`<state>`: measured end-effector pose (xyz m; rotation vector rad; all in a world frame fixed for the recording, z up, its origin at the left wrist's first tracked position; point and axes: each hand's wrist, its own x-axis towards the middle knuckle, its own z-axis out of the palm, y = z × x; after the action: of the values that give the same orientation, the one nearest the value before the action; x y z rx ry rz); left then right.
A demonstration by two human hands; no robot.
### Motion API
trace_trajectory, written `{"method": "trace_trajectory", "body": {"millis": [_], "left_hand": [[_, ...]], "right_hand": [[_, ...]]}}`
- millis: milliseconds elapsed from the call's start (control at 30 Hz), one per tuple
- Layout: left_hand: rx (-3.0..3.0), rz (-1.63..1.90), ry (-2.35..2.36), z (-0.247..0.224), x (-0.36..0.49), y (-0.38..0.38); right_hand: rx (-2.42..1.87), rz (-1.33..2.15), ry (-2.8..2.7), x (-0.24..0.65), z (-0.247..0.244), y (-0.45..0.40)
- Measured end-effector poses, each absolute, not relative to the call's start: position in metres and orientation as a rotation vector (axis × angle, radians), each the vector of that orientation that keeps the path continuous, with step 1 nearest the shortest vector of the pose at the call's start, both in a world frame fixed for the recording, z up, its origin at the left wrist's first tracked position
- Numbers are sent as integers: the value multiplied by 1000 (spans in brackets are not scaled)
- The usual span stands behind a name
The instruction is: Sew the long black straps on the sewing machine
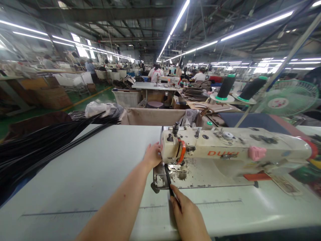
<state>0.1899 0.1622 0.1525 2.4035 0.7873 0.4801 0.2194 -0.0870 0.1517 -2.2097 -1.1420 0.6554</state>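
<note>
Black strip [168, 176] lies over the bed of the sewing machine [240, 142] beside presser foot [175, 168]; right hand [187, 212] pinches it thumb-to-forefinger, left hand [152, 155] half-curled at machine head, fingertips hidden, grip can't tell. Best keep strip straight, lightly taut, fingers clear of foot. Open surface [112, 157] left to strip bundle [57, 140]; machine blocks right.

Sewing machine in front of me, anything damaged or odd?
The sewing machine has a worn-looking bed: dark patches mottle its pale surface beside the black strip. Whether that is chipped paint or grime, I can't tell.
</note>
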Motion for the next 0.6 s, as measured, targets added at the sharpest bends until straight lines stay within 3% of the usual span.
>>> {"method": "trace_trajectory", "body": {"millis": [600], "left_hand": [[2149,578,796,152,192,169]], "right_hand": [[-2189,489,-1233,220,149,-83]]}}
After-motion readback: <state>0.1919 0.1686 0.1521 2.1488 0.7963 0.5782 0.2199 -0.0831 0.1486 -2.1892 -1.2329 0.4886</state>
